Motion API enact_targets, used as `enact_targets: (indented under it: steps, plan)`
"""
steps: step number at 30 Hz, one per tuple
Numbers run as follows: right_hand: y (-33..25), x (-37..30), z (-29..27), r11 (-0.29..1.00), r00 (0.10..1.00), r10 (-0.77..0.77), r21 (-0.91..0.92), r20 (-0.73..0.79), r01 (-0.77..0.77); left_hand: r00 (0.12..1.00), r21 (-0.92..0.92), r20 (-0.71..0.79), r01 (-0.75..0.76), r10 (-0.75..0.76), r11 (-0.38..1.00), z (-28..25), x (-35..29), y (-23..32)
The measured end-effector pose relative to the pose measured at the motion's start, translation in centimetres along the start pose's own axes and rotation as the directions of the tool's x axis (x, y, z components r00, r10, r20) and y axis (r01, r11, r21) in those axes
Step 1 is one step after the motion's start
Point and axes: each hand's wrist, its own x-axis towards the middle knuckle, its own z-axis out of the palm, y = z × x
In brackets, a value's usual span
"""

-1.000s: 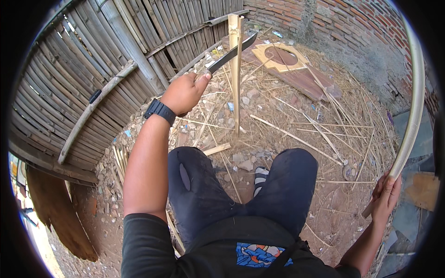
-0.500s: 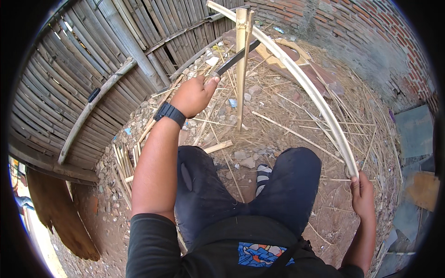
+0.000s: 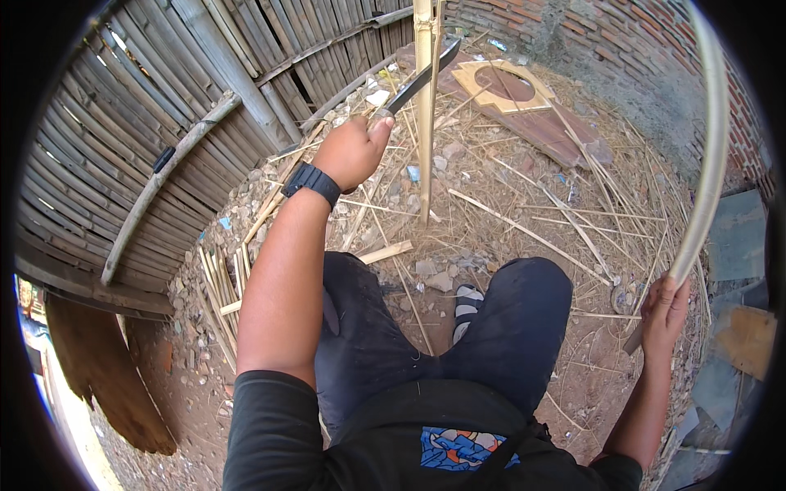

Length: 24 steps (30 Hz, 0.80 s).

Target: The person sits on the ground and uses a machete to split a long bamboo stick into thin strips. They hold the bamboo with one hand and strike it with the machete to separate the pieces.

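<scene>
My left hand [image 3: 354,152], a dark watch on its wrist, is closed round the handle of a long dark-bladed knife [image 3: 406,92]. The blade slants up and away to the right, crossing the upright split bamboo stake [image 3: 425,147] that stands in front of me. Over on the right, my right hand [image 3: 665,315] grips a long, curved bamboo strip [image 3: 711,155] near its lower end. The strip rises steeply along the right side and runs out of the picture at the top; its outer face shows. It is apart from the stake.
Thin bamboo slivers [image 3: 524,233] litter the stony ground. Beyond the stake lies a reddish slab [image 3: 565,143] bearing a pale wooden frame with a round hole [image 3: 503,86]. Cut bamboo pieces [image 3: 219,278] lie at left. A bamboo wall [image 3: 98,147] and a brick wall [image 3: 655,65] flank the space.
The bamboo strip, which lay across the stake's top, has swung away to the right and stands steeper. My right hand has moved up and right with it. The knife stays at the stake.
</scene>
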Motion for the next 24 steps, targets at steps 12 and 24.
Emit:
enact_targets:
  steps: [12, 24]
  plan:
    - [1.0, -1.2, -3.1, 0.905, 0.954, 0.183, -0.419, 0.239, -0.069, 0.993, -0.028, 0.114, 0.032, -0.029, 0.999, 0.9, 0.6, 0.4]
    - [0.0, 1.4, -1.2, 0.994, 0.989, -0.097, 0.041, -0.112, 0.102, 0.996, 0.007, 0.093, 0.015, -0.016, 1.0, 1.5, 0.6, 1.0]
